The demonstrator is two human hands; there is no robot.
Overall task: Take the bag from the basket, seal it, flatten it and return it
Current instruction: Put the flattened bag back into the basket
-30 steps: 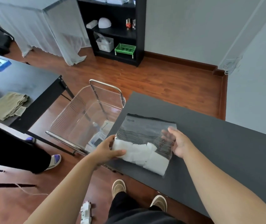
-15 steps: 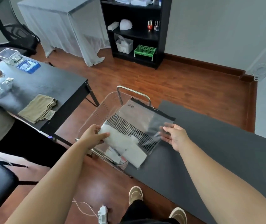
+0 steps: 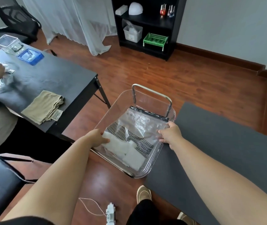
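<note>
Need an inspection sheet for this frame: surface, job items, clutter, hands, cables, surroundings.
Surface: grey mat on the right, bare where visible.
Job's things: clear basket on the floor beside the mat; zip bag with striped and white cloth lies inside it, dark zip strip at the far end.
Clutter: folded tan cloth, blue lid and clear box on the black table.
Hands: left hand grips the bag's near-left edge; right hand holds its right edge.
Cables: white cord and plug on the floor near the feet.
Surroundings: black shelf with green rack; another person at the black table.
</note>
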